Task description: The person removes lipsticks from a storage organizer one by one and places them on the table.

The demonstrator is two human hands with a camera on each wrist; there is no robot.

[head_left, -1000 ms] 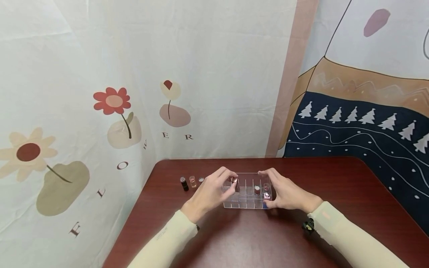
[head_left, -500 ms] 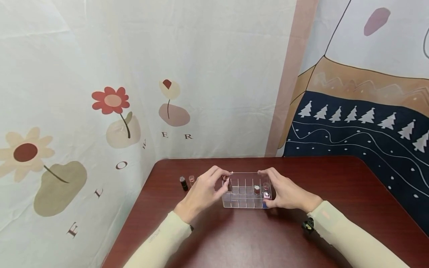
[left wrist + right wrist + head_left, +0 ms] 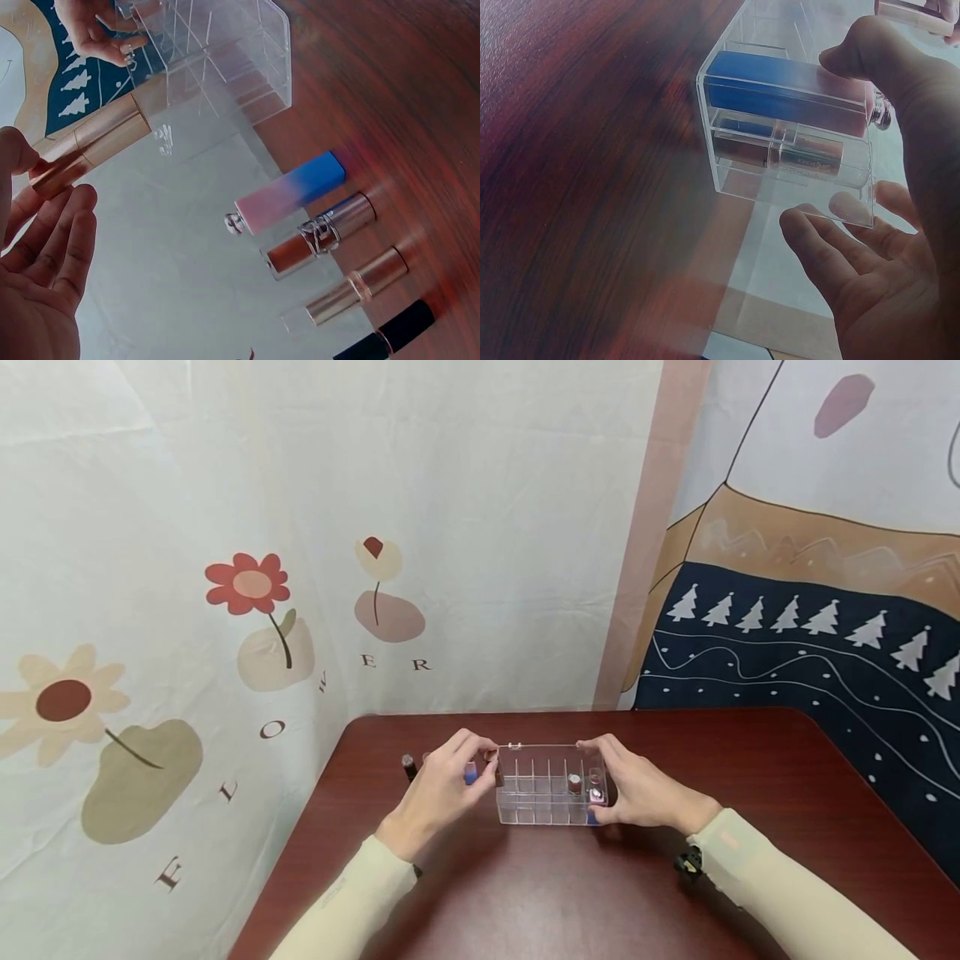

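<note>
A rose-gold lipstick tube (image 3: 94,144) is pinched between the thumb and fingertips of my left hand (image 3: 438,781), at the left end of a clear divided lipstick organizer (image 3: 534,817). My right hand (image 3: 648,789) grips the organizer's right end, thumb in front and fingers behind. In the right wrist view, a blue-and-pink lipstick (image 3: 780,86) stands in an end compartment by that thumb, with a clear-and-dark tube (image 3: 810,159) behind it. Another tube with a round silvery top (image 3: 574,783) stands one column further left. Several other compartments hold nothing.
Loose tubes stand in a row left of the organizer: a blue-and-pink lipstick (image 3: 292,193), a tube with an amber-brown window (image 3: 319,236), a gold one with a clear end (image 3: 358,285) and a black one (image 3: 390,334). My left hand partly hides them in the head view.
My left hand has moved left with the lipstick tube, from over the compartments to the organizer's left end. The loose blue-and-pink lipstick now shows beside it. My right hand keeps its place.
</note>
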